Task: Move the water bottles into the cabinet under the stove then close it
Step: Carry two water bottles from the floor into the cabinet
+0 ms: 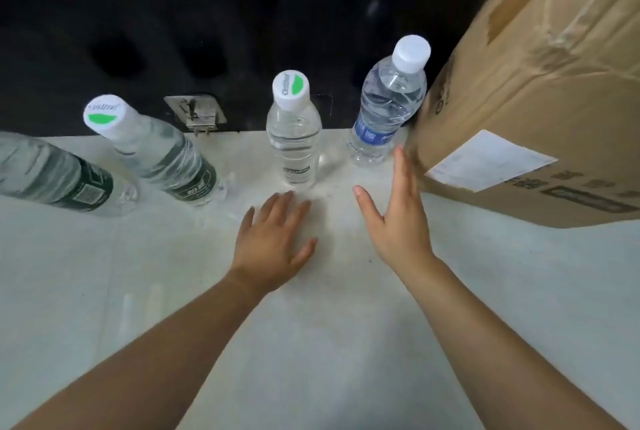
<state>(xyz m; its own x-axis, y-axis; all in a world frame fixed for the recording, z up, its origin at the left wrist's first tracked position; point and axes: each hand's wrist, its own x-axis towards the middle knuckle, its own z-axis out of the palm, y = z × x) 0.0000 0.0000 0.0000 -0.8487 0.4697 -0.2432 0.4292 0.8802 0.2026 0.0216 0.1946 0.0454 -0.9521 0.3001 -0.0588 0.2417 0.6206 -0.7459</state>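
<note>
Bottles not yet moved: four upright on pale surface [311, 343], in a row along its far edge, right in front of dark recess [207, 14] (prob. the cabinet, inside too dark to tell). From left: dark-label bottle [59, 176], cut off by frame; second bottle [162, 156], just beside it; middle bottle [294, 142], standing apart; blue-label bottle [384, 107], touching or just beside cardboard box [536, 83]. Metal bracket [195, 114] at the edge btwn second bottle and middle bottle.

Left hand [273, 242] palm-down, fingers straight and spread, holding nothing, tips just short of middle bottle's base. Right hand [398, 218] also empty, fingers straight, turned on edge, near blue-label bottle and the box.

Step in hand, by the look of it: reach for first pick — nothing gripped. Next: wrap fingers round a bottle body w/ each hand, lift w/o tipping neighbours, set into recess. Door last.
</note>
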